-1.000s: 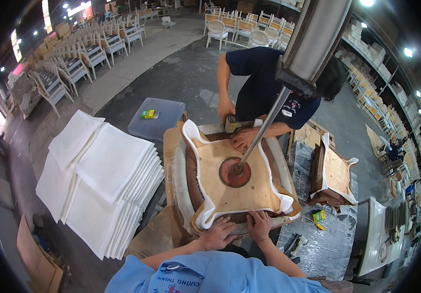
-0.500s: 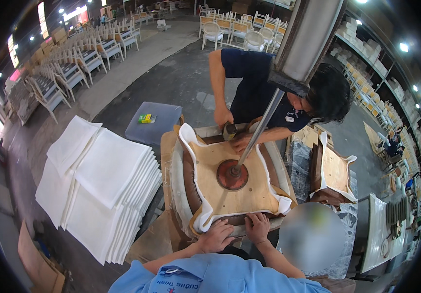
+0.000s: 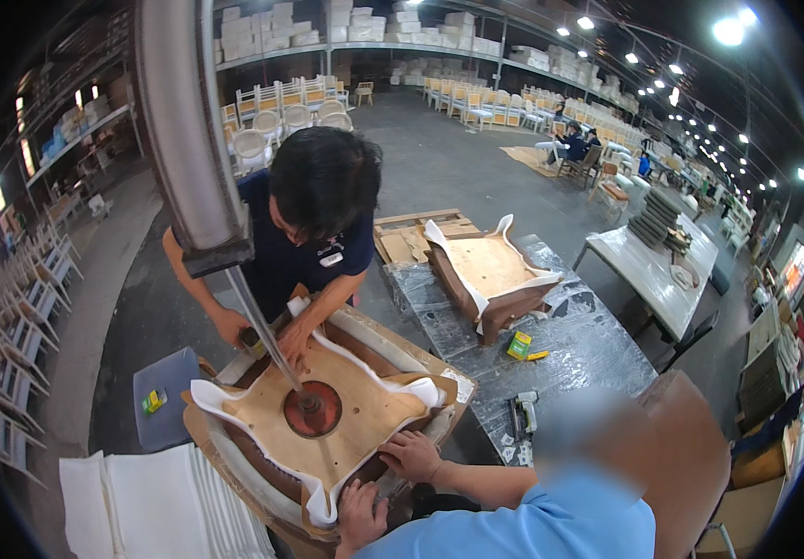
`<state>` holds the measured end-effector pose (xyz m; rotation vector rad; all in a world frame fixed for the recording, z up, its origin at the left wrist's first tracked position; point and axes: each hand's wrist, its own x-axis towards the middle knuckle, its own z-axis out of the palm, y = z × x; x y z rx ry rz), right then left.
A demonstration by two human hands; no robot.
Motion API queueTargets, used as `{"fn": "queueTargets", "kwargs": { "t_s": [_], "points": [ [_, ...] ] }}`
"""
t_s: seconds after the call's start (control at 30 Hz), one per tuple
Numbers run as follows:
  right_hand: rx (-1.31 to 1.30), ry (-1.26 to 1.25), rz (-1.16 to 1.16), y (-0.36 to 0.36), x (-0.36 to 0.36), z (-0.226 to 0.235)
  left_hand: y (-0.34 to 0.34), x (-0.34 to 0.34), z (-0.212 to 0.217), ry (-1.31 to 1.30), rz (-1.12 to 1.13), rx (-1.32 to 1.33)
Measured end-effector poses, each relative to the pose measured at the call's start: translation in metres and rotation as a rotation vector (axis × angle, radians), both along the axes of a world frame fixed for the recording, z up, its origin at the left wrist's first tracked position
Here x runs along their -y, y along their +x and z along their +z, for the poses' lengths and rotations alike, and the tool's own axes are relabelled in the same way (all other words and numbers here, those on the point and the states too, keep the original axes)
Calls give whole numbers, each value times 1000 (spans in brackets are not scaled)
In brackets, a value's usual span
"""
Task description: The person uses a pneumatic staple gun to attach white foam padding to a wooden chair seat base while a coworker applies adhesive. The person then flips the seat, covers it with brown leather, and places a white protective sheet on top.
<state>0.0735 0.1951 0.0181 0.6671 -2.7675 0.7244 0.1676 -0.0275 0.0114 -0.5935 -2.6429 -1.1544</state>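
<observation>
A seat lies underside up in a padded frame (image 3: 234, 466), its plywood board (image 3: 364, 401) edged with white padding and brown cover material (image 3: 267, 466). A red round press foot (image 3: 312, 409) on a metal rod bears down on the board. At the near edge my left hand (image 3: 362, 514) rests beside a white padding corner, fingers apart. My right hand (image 3: 411, 455) lies on the near right edge, fingers stretched over the cover's rim. Across from me a co-worker holds a round-ended hand tool (image 3: 253, 343) at the board's far edge, the other hand pressing there.
A wrapped table (image 3: 597, 359) on the right bears another brown seat (image 3: 490, 265), a green-yellow box (image 3: 519, 346) and a staple gun (image 3: 523, 415). White sheets (image 3: 155, 498) are stacked at lower left, near a grey plastic box (image 3: 164, 373). The press column (image 3: 187, 121) stands overhead.
My view has turned right, bringing more of the wrapped table into sight. Both my hands stay at the seat's near edge. The co-worker still works at the far edge.
</observation>
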Motion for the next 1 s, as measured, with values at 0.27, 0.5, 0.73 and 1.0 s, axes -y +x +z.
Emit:
{"fn": "queueTargets", "kwargs": {
  "t_s": [0.27, 0.5, 0.73, 1.0],
  "points": [
    [-50, -27, -4, 1, 0, -11, -7, -3, -2, -56, -19, -42],
    [-29, -55, -14, 2, -11, -12, 5, -14, 5, -64, -4, 39],
    [-21, -74, -19, 4, -7, -12, 4, -8, -1, -90, -42, -31],
    [-81, -117, -22, 3, -12, -18, 12, -18, 12, -76, 47, 72]
  ]
}}
